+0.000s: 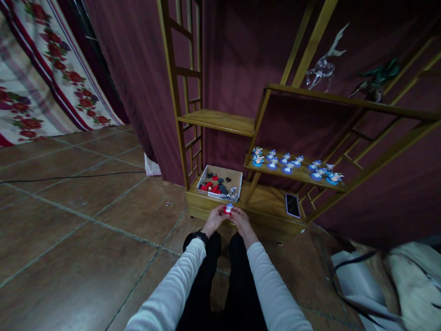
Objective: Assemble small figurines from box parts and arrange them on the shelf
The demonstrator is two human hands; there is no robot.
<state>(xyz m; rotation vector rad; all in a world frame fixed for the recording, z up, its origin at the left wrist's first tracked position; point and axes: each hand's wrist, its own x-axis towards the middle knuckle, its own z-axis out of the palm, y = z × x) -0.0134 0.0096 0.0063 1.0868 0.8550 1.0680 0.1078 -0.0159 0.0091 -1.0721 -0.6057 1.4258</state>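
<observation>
Two hands meet in front of the person's knees. Well to their left hangs a floral cloth (74, 76). Just beyond the hands, slightly left, an open box (236, 178) holds red and dark pieces. The left hand (215, 219), with a dark wristband (200, 236) behind it, reaches forward and angles inward, its fingers curled onto one side of a small figurine (229, 208). Held between both sets of fingertips, the figurine has its red base down and its blue-purple top up, its long axis roughly upright; its facing is too small to tell. The right hand (241, 221) mirrors the left, angled inward and gripping the figurine's other side. Ahead and to the right of the hands, a wooden shelf (303, 175) bears a group of small figures (272, 162). Below that shelf, right of the hands, a phone (292, 205) lies flat. Farthest right of them sits a pale bag (413, 271).
</observation>
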